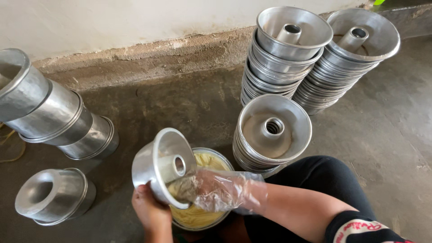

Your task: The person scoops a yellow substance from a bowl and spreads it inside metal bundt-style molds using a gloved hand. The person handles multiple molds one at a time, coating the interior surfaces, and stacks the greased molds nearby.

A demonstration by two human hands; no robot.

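1. Left hand (152,211), bare, grips the outer wall of a tilted aluminium tube pan (164,166) from below, fingers curled around its rim.
2. Right hand (211,191), covered by a loose clear plastic glove (229,191), reaches into the pan's open mouth; its fingertips press against the inner wall beside the central tube. How far the fingers are spread cannot be told through the crumpled plastic.
3. Held pan: raised above a round bowl of yellow batter (202,216), which stands on the floor directly under both hands and is partly hidden by them.
4. Nearest stack of tube pans (272,135): nested upright on the floor just right of the bowl, beside a knee in black cloth (324,177).
5. Two taller stacks of pans (288,49) (351,54): against the wall, behind the nearest stack.
6. Left side: a leaning row of nested pans (49,108) lying on their sides, and one short stack (54,195) nearer the camera.
7. Concrete floor (180,103): grey, carries everything.
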